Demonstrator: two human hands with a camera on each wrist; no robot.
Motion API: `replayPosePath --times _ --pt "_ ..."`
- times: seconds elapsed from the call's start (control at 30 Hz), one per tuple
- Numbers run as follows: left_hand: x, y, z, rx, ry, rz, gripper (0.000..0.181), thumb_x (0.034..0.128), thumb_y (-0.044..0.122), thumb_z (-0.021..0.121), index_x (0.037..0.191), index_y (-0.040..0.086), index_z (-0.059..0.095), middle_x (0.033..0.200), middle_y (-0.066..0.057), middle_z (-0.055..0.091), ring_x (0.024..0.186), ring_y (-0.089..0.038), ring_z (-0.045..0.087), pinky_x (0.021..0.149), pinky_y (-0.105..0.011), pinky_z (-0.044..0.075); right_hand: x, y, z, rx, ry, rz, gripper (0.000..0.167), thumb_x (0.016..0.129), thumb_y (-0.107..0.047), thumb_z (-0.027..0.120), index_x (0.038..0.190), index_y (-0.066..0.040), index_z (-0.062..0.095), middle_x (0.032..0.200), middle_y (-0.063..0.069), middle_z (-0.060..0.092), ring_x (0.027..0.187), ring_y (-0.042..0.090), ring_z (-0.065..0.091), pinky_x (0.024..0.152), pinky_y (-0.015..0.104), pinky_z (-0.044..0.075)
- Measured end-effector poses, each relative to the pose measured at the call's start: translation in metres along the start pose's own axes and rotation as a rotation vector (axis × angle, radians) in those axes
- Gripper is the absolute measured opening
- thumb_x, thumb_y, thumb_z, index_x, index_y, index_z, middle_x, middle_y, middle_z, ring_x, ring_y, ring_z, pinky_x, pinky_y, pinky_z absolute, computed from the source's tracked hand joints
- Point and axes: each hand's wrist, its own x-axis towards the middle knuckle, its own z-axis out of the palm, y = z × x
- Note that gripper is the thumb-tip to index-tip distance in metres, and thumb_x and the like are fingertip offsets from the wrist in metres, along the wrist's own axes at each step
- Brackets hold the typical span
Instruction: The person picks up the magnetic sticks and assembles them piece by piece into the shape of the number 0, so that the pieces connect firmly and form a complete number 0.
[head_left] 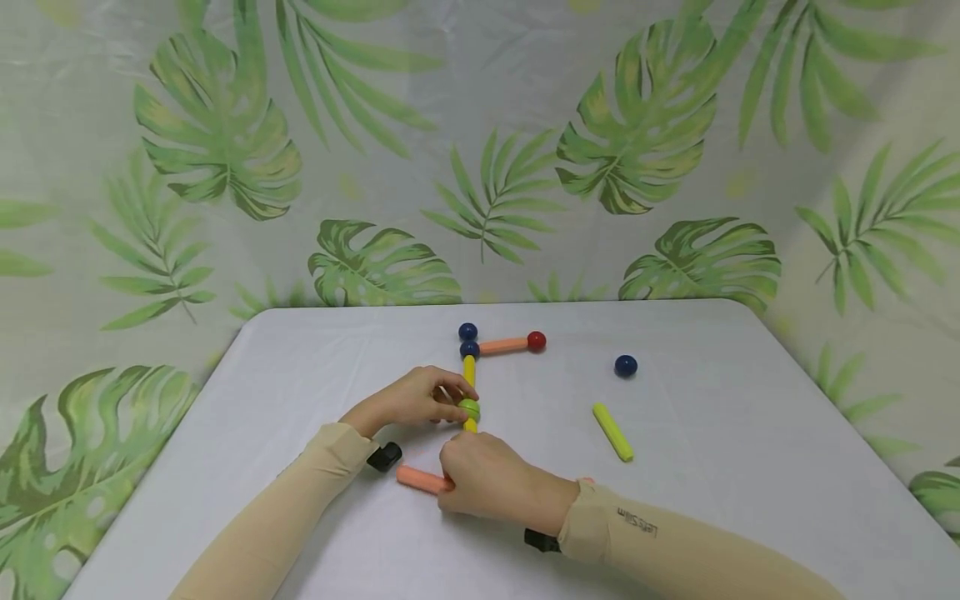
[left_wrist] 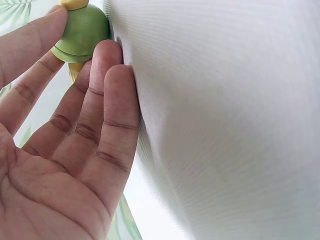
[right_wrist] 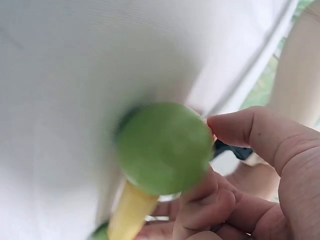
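Observation:
My left hand (head_left: 416,396) pinches a green ball (head_left: 469,409) between thumb and fingers; its last fingers lie close to the white tabletop. A yellow stick (head_left: 469,372) runs from this ball to a blue ball (head_left: 469,350). A second yellow stick (right_wrist: 131,210) leaves the ball's near side and meets another green ball (right_wrist: 165,148). My right hand (head_left: 491,479) grips that near ball with thumb and curled fingers, hiding it in the head view. Beside the right hand lies a salmon stick (head_left: 422,479), partly covered by it.
Another blue ball (head_left: 468,332) touches the joined blue one. A salmon stick (head_left: 504,345) links that one to a red ball (head_left: 536,341). To the right lie a loose blue ball (head_left: 626,366) and a yellow-green stick (head_left: 613,433). A leaf-print cloth (head_left: 487,192) hangs behind the table.

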Motion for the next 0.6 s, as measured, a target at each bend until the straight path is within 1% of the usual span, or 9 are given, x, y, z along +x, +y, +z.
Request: replayPosePath --times 0.13,0.23,0.3,0.4,0.5,0.6 --pt "0.000 0.000 0.000 -0.006 0.000 -0.011 0.028 0.0989 0.019 0.080 0.127 0.016 0.078 0.112 -0.005 0.077 0.086 -0.010 0.073 0.071 -0.027 0.059 -0.006 0.000 -0.011 0.066 -0.014 0.000 0.028 0.085 -0.019 0.086 0.067 -0.014 0.065 0.059 -0.010 0.051 0.055 0.004 0.044 0.053 0.019 0.037" --pt "0.000 0.000 0.001 0.000 0.002 -0.005 0.028 0.0992 0.018 0.079 0.127 0.015 0.077 0.113 -0.006 0.078 0.087 -0.010 0.073 0.071 -0.026 0.059 -0.014 0.005 -0.020 0.107 -0.020 -0.007 0.023 0.085 -0.019 0.085 0.072 -0.014 0.067 0.061 -0.010 0.051 0.057 0.004 0.045 0.054 0.018 0.038" --pt "0.000 -0.001 0.001 0.011 0.005 -0.001 0.029 0.0995 0.018 0.079 0.128 0.014 0.077 0.114 -0.007 0.077 0.088 -0.010 0.073 0.071 -0.026 0.058 -0.021 0.011 -0.027 0.146 -0.022 -0.006 0.021 0.084 -0.019 0.085 0.074 -0.015 0.067 0.061 -0.010 0.051 0.059 0.004 0.045 0.054 0.018 0.037" --pt "-0.001 -0.001 0.001 0.039 0.017 0.005 0.033 0.1000 0.019 0.078 0.132 0.014 0.075 0.116 -0.008 0.076 0.091 -0.010 0.073 0.073 -0.025 0.058 -0.031 0.023 -0.039 0.225 -0.018 0.016 0.021 0.085 -0.020 0.085 0.075 -0.016 0.067 0.063 -0.009 0.051 0.060 0.004 0.046 0.056 0.019 0.036" --pt "-0.007 0.002 0.002 0.073 0.041 0.006 0.041 0.1013 0.022 0.077 0.140 0.013 0.068 0.115 -0.008 0.073 0.090 -0.010 0.074 0.073 -0.026 0.058 -0.043 0.038 -0.053 0.282 0.014 0.034 0.018 0.085 -0.018 0.084 0.077 -0.016 0.068 0.066 -0.008 0.054 0.062 0.005 0.048 0.058 0.019 0.039" --pt "-0.017 0.009 0.004 0.124 0.092 0.009 0.043 0.1031 0.027 0.075 0.142 0.013 0.063 0.110 -0.007 0.071 0.086 -0.010 0.072 0.073 -0.026 0.057 -0.053 0.053 -0.065 0.317 0.055 0.036 0.012 0.086 -0.014 0.081 0.081 -0.015 0.069 0.069 -0.008 0.058 0.065 0.005 0.051 0.060 0.020 0.044"
